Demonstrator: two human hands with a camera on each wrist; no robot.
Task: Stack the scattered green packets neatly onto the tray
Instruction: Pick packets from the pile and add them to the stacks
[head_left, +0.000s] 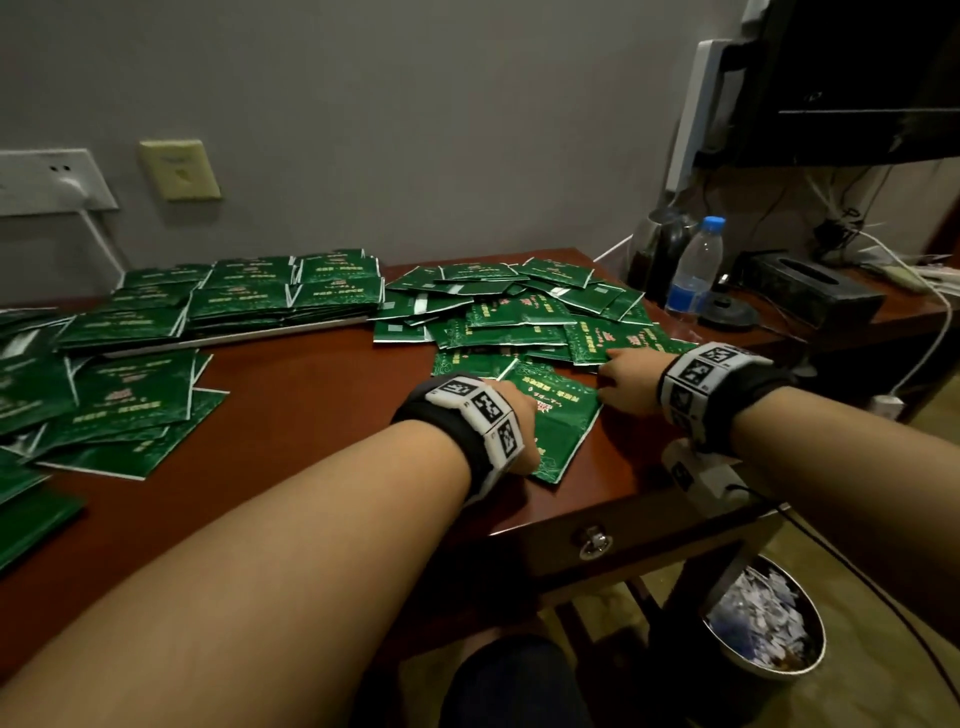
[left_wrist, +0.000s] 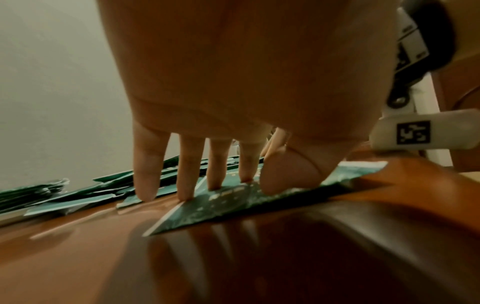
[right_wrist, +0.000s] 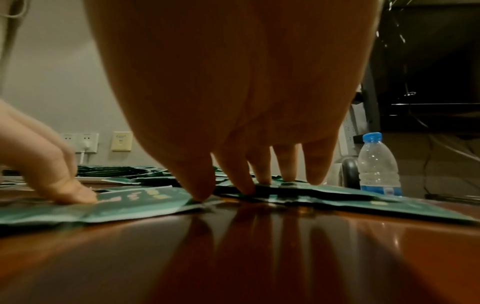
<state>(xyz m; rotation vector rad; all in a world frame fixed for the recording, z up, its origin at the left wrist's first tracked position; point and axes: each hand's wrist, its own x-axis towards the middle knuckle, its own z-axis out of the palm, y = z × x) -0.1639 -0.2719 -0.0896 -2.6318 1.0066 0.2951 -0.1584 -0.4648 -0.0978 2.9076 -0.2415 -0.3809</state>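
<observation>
The left hand (left_wrist: 233, 92) has its fingers (left_wrist: 145, 174) straight and spread apart, their tips and the thumb pressing down on one green packet (head_left: 558, 421) that lies flat on the worktop (head_left: 322, 405). The right hand (head_left: 631, 382) also has its fingers (right_wrist: 233, 176) straight and a little apart, the thumb tip on the far corner of that same packet and the other tips resting on the loose heap of packets (head_left: 514, 306) just beyond it. Neither hand curls round anything.

Beyond the left fingers, farther along the worktop, a tray (head_left: 234, 338) carries neat rows of packets (head_left: 291, 291). Left of that hand, well apart, more scattered packets (head_left: 104, 410) lie overlapping.

Past the right fingers stands a water bottle (right_wrist: 378, 166) with a blue cap, next to a dark kettle (head_left: 662, 249). Below the worktop's edge sits a bin (head_left: 763, 631) of paper scraps.
</observation>
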